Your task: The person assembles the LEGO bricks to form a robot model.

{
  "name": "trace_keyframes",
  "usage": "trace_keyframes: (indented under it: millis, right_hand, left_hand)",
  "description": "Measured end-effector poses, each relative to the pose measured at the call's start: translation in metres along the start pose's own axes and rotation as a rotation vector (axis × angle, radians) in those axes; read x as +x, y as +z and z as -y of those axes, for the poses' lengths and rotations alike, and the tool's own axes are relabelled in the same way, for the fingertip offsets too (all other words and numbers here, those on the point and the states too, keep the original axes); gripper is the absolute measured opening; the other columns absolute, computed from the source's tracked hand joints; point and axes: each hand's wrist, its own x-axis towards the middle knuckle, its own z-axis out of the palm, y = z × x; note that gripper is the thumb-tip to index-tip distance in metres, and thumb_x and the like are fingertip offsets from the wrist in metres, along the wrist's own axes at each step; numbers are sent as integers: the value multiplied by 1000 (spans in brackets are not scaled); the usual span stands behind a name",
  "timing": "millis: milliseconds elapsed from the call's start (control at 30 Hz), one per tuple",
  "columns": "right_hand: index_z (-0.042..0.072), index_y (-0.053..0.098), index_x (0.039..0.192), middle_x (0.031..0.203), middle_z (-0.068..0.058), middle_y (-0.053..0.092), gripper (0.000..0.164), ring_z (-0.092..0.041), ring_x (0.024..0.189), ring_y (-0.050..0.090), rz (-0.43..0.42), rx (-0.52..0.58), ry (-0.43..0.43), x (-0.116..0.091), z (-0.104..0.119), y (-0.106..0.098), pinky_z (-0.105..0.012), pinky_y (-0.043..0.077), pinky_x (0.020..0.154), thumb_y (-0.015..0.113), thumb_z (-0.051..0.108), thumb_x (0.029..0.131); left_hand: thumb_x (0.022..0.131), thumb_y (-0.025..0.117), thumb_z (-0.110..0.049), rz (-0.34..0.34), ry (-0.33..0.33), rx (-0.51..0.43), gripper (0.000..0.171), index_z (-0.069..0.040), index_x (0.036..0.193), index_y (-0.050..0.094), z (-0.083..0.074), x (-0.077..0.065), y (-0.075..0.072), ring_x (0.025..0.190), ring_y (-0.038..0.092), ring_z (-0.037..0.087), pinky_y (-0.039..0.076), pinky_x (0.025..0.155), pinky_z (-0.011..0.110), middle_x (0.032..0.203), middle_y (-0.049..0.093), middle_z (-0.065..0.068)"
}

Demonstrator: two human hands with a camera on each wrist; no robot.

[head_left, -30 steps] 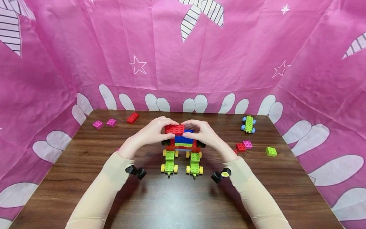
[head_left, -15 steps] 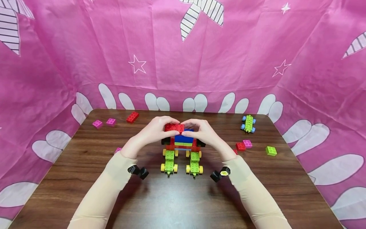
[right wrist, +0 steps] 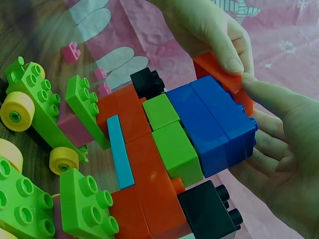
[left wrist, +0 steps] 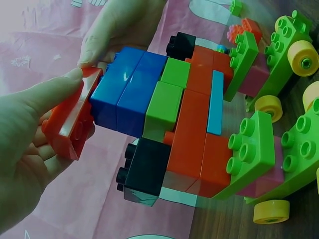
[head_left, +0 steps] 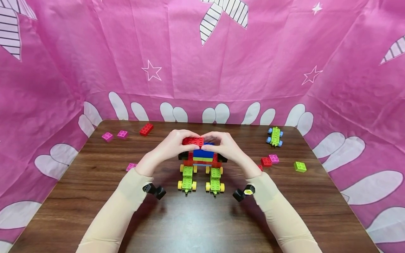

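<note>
A figure of toy building bricks stands at the table's middle. My left hand grips the red brick at its top, thumb on the near side and fingers behind. My right hand pinches the same brick's right end, the two thumb tips almost meeting. In the left wrist view this red brick sits against the studs of two blue bricks and juts out to the left. Green bricks, red bricks and black side bricks follow below. Two green wheeled bases with yellow wheels form the feet.
Pink bricks and a red brick lie back left, another pink brick beside the left forearm. At right are a blue-wheeled green base, red and pink bricks, and a green brick. Pink cloth hangs behind.
My left hand has slid slightly right along the red brick, its thumb now close to the right thumb. More of the pink brick by the left forearm shows. The figure stays put.
</note>
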Motion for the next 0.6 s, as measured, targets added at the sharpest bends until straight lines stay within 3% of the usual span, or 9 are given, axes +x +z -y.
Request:
trace_keyframes:
  millis: [267, 600]
  right_hand:
    - [7, 70, 113, 105, -8, 72, 32, -18, 98, 67, -23, -15, -44, -2, 1, -2, -36, 54, 86, 76, 18, 84]
    - [8, 69, 116, 108, -7, 72, 35, -18, 101, 66, -1, -23, -39, -2, -2, -3, -35, 54, 86, 75, 23, 84]
  left_hand:
    - [85, 74, -18, 9, 17, 33, 33, -6, 115, 70, -2, 2, 1, 96, 65, 20, 54, 81, 33, 109, 71, 9]
    - [85, 74, -18, 26, 4, 18, 32, -5, 114, 70, -2, 3, 1, 95, 66, 20, 55, 80, 33, 108, 71, 9]
